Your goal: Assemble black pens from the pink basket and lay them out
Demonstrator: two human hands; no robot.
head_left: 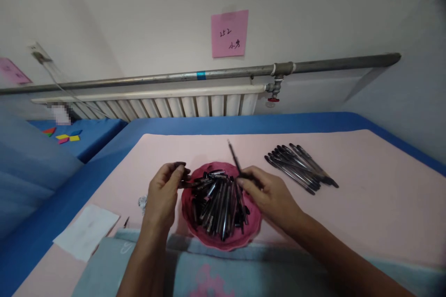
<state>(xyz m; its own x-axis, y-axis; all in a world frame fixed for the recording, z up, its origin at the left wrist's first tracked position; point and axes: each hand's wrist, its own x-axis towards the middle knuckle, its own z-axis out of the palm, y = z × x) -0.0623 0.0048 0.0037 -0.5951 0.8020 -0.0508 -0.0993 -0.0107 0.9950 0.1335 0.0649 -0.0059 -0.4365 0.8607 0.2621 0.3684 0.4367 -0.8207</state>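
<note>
A pink scalloped bowl (256,227) stands before me, heaped with black and clear pen parts (223,204). At its left rim, my left hand (163,190) is closed, with dark pen pieces (184,181) at its fingertips; their exact kind is unclear. Over the right rim, my right hand (268,190) pinches a slim dark pen (234,155), tilted with its pale end up and away from me. Part of this pen is hidden by my fingers. To the right, several black-capped clear pens (299,167) lie in a loose pile.
A pink sheet (376,204) covers the blue table (237,125). White paper (87,232) and a small crumpled clear item (142,203) lie left. Grey-blue cloth (195,264) runs along the near edge. Behind stand a radiator (181,106) and pipe (230,73).
</note>
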